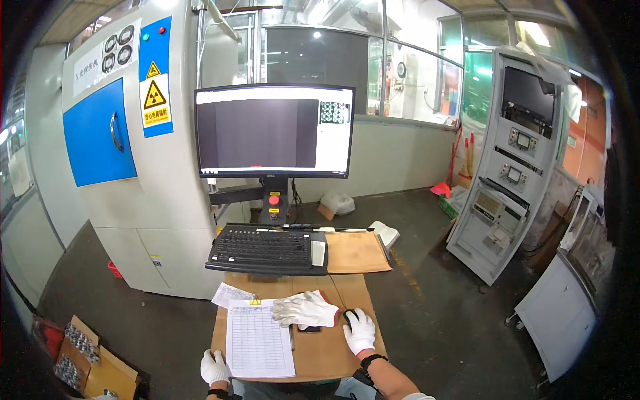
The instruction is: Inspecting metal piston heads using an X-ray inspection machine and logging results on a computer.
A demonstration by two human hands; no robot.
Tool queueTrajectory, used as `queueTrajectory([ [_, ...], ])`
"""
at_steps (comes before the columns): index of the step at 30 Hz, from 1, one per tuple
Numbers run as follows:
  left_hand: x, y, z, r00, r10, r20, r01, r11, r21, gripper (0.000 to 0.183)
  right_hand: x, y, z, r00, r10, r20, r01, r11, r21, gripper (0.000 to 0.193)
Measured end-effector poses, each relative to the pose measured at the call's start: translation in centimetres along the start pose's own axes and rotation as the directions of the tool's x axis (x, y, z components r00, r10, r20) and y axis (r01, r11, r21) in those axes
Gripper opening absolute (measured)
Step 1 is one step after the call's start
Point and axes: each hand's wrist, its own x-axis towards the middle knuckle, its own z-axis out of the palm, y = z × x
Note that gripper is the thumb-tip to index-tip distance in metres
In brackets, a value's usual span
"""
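Note:
My right hand (361, 333), in a white knit glove, rests over a black computer mouse (349, 315), its fingers wrapped about it. My left hand (214, 369), gloved in the same way, lies at the near left edge of the cardboard-covered table (327, 363); its fingers look loosely bent, and nothing shows in them. Between my hands is a printed form sheet (260, 340) held by a yellow clip (255, 302). A spare pair of white gloves (305, 309) lies beyond it, partly over a dark flat object (309, 329). Another paper (230, 294) sticks out at the sheet's upper left.
A black keyboard (263, 248) and a tan mat (353, 252) sit on a raised tray below a lit monitor (273, 133). At left stands a large cabinet with a blue door (100, 133); an equipment rack (507, 167) stands right. Metal parts fill a carton (107, 373) at lower left.

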Motion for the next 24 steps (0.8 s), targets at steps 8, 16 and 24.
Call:
queueTrajectory([
  [8,0.1,-0.8,0.6,0.999,-0.021,-0.037,0.020,1.000,-0.015,0.039,0.0,-0.4,-0.1,1.000,0.011,0.014,-0.010,0.999,-0.039,0.047],
  [16,0.2,0.3,0.0,1.000,-0.012,-0.016,0.012,1.000,-0.022,0.039,0.0,0.2,0.5,0.999,-0.035,-0.004,0.034,0.997,-0.063,0.046],
  [24,-0.3,0.6,-0.7,1.000,0.011,-0.001,-0.011,0.998,-0.056,0.040,0.0,0.4,0.3,0.999,-0.039,-0.021,0.038,0.998,-0.047,0.045],
])
